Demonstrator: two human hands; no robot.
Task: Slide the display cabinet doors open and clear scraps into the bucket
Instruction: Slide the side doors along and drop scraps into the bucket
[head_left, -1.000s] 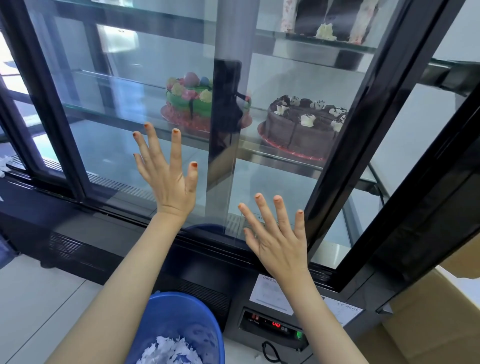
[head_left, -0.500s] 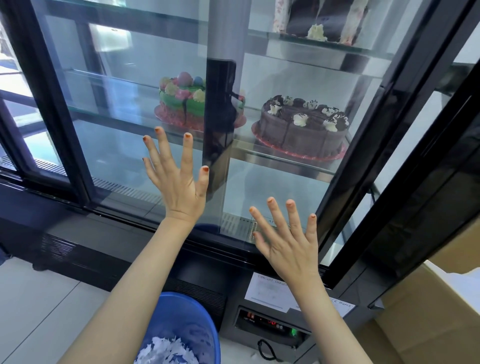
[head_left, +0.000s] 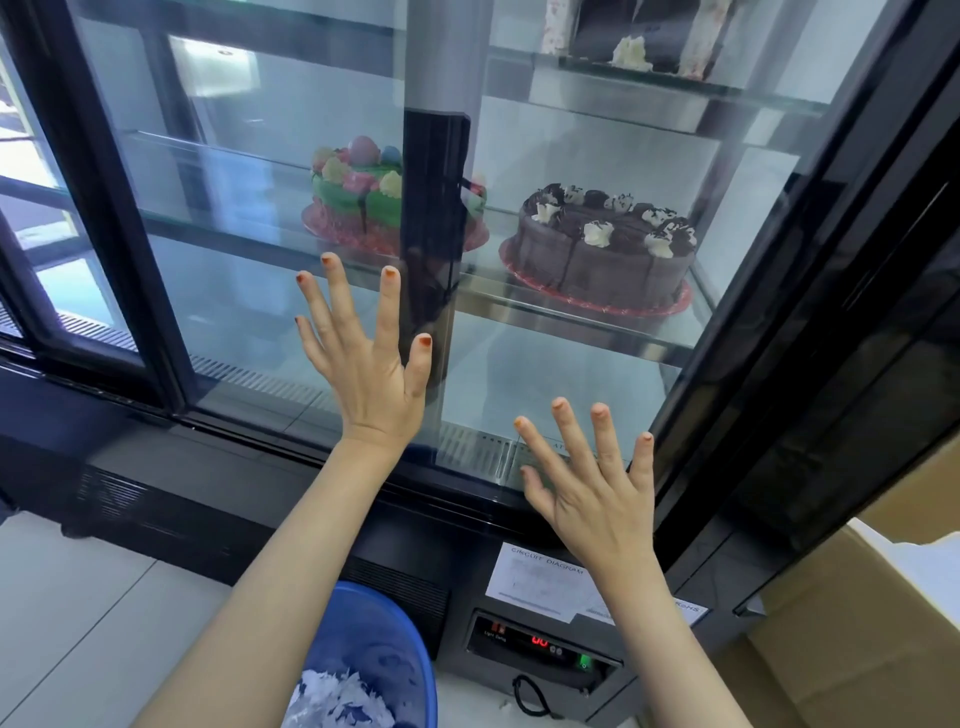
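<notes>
A black-framed display cabinet fills the view, and its glass sliding door (head_left: 249, 291) spans the front. My left hand (head_left: 363, 364) lies flat on that glass with fingers spread, just left of a black upright strip (head_left: 434, 234). Lower and to the right, my right hand (head_left: 592, 493) is also flat with fingers spread, at the door's bottom edge beside the black right frame (head_left: 769, 322). Neither hand holds anything. A blue bucket (head_left: 410, 654) stands on the floor below my left forearm, with white paper scraps (head_left: 337, 701) inside.
On the middle glass shelf sit a green decorated cake (head_left: 358, 202) and a chocolate cake (head_left: 597, 249). A control panel (head_left: 540, 644) with a red display sits under the cabinet. A cardboard box (head_left: 872, 639) stands at the lower right. The floor (head_left: 78, 597) is pale tile.
Both hands stay flat on the glass and have shifted right. The door's left frame has moved right, nearer to the cakes.
</notes>
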